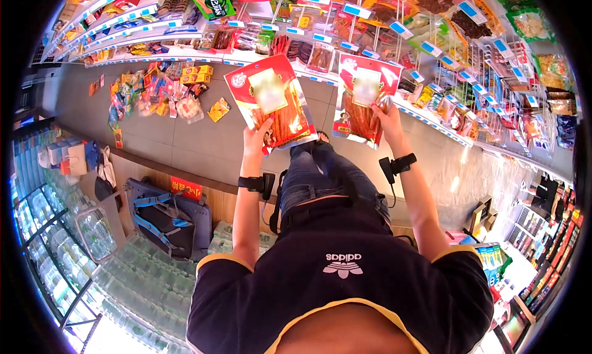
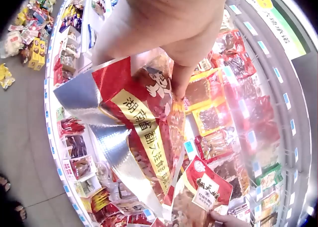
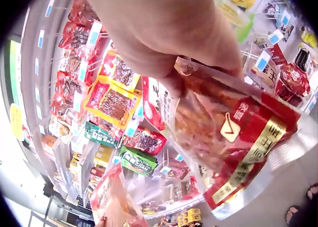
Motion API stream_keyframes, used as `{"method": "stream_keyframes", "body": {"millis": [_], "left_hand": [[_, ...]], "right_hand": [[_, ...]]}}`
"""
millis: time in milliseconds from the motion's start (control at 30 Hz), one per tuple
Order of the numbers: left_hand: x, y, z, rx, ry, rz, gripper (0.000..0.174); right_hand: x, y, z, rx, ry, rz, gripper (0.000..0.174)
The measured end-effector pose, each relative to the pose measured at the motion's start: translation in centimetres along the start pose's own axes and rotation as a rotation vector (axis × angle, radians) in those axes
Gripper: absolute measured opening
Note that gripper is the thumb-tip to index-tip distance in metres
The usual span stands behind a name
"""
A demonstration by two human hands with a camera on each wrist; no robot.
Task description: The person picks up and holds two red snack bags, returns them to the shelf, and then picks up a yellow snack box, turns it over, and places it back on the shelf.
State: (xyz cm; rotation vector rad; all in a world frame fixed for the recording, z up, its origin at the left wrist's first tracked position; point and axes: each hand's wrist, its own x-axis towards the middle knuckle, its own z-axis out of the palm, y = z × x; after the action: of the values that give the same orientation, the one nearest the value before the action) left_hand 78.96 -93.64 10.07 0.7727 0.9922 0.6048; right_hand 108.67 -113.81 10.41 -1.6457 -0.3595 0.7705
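Observation:
My left hand [image 1: 256, 139] pinches the lower left edge of a red and clear snack bag [image 1: 271, 101], with reddish-brown strips showing through its front. In the left wrist view the bag's red and silver side [image 2: 144, 123] hangs from the fingers. A second, similar red snack bag [image 1: 364, 101] is gripped at its right edge by my right hand [image 1: 390, 123], thumb on the front. From the right wrist, that bag's clear side [image 3: 213, 123] shows the strips inside. Both bags are held up side by side, apart, in front of the shelves.
Stocked snack shelves [image 1: 296, 30] with hanging packets and blue-white price tags curve around the front. A pile of snack packets [image 1: 154, 95] lies on the grey floor, a yellow packet [image 1: 219, 109] beside it. Wrapped bottles [image 1: 142, 292] and a blue-strapped dark backpack [image 1: 163, 221] are at the left.

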Motion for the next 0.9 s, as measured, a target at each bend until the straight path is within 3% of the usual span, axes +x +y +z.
{"method": "stream_keyframes", "body": {"millis": [33,167,267,400,433,533,600,667,700,800,900], "left_hand": [[0.3,0.0,0.1,-0.003,0.000,-0.011,0.033],[2.3,-0.2,0.1,0.045,-0.011,-0.069,0.033],[3.1,0.4,2.1,0.013,0.048,0.018,0.031],[5.8,0.1,3.8,-0.086,0.083,-0.019,0.026],[7.1,-1.1,4.1,-0.042,0.102,0.056,0.022],[10.6,-5.2,2.4,-0.052,0.018,-0.057,0.021],[14.1,-8.4,1.6,-0.028,-0.029,-0.066,0.021],[17.4,-12.3,0.9,-0.003,-0.030,-0.041,0.021],[18.6,-13.2,1.7,-0.027,-0.038,-0.003,0.023],[22.9,-15.6,0.3,0.135,-0.151,-0.188,0.026],[27.0,-20.1,0.1,0.012,-0.149,-0.079,0.028]], "right_hand": [[0.6,1.1,-0.7,-0.013,-0.036,-0.075,0.015],[2.1,1.2,-1.1,-0.001,-0.026,0.058,0.007],[4.6,4.6,-3.4,0.030,-0.043,0.172,0.010],[7.8,5.3,-2.7,-0.089,-0.030,0.006,0.015],[8.7,6.3,-2.3,-0.025,-0.019,-0.030,0.013],[11.1,9.7,-2.3,-0.035,-0.113,0.166,0.014],[13.2,12.5,-1.6,-0.139,-0.079,0.113,0.018],[14.6,13.7,0.3,0.018,-0.039,0.049,0.017],[16.0,16.8,-0.4,0.015,-0.052,0.126,0.015],[18.4,19.9,1.4,0.190,-0.005,0.116,0.010],[21.0,24.0,1.5,0.131,0.017,0.099,0.006]]}}
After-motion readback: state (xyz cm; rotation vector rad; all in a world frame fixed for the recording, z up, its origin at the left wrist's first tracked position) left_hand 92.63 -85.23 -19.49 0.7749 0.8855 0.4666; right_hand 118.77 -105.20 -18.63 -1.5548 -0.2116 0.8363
